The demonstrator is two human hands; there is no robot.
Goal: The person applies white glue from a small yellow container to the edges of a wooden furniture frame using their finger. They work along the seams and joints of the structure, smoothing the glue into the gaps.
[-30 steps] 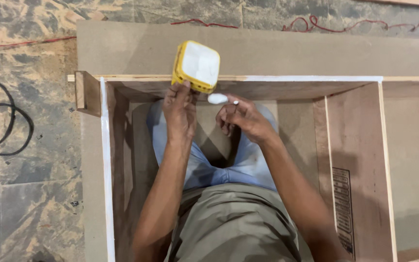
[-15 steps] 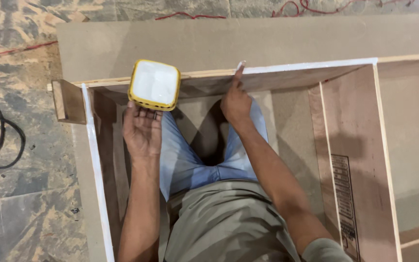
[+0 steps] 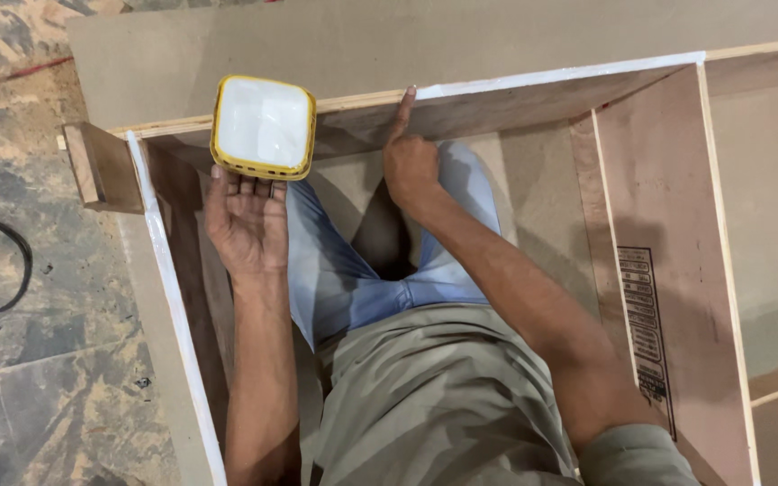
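Yellow tub (image 3: 263,126), one, gripped by left hand (image 3: 247,220); right hand (image 3: 410,162) empty, one fingertip on plywood edge (image 3: 533,79).

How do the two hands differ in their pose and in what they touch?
The left hand is spread out and holds the yellow tub of white paste; the right hand holds nothing. The left hand's fingers are side by side; the right hand points one finger at the plywood edge. Both are bare.
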